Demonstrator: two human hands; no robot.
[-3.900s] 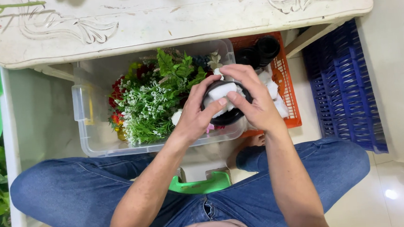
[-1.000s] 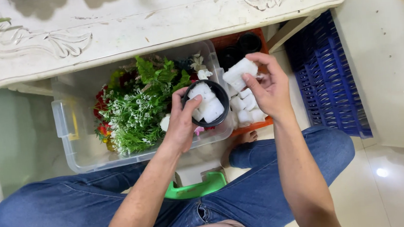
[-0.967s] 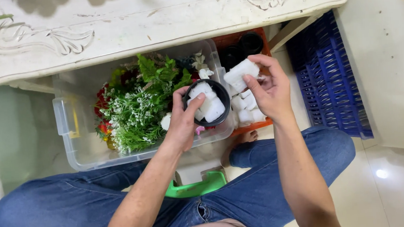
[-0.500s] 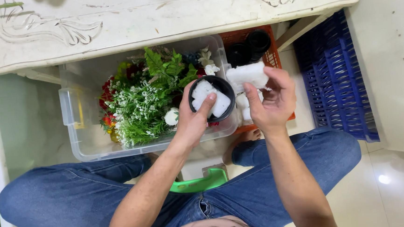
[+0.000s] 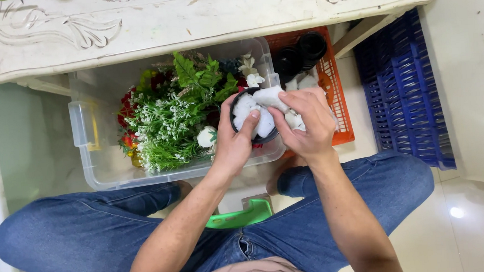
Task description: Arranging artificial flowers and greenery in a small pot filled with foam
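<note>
Change since earlier frames: right hand (image 5: 306,125) back against the pot from the orange basket side, white piece now pressed at the pot mouth instead of held up clear of it
Head view, left hand (image 5: 233,142): fingers wrapped around small black pot (image 5: 250,118), thumb over the rim onto the white filling, clamped on the pot
Head view, right hand: fingers together, pinched on white foam piece (image 5: 269,98), touching the pot's upper right rim
Pot position: held above the right end of clear plastic bin (image 5: 88,145), just under the table edge
Pot contents: white foam chunks, filling most of the opening
Bin contents: artificial greenery (image 5: 180,114) with small white blossoms, red flowers at the left, one white bud near the left wrist
Orange basket (image 5: 338,99): right of the bin, touching it or nearly so; stacked black pots (image 5: 303,51) at the far end, more white pieces partly hidden behind the right hand
Blue crate (image 5: 404,89): right of the orange basket, on the floor
White carved table (image 5: 189,13): across the top, overhanging the bin
Legs: blue jeans (image 5: 85,229), knees spread either side of a green stool (image 5: 241,215)
</note>
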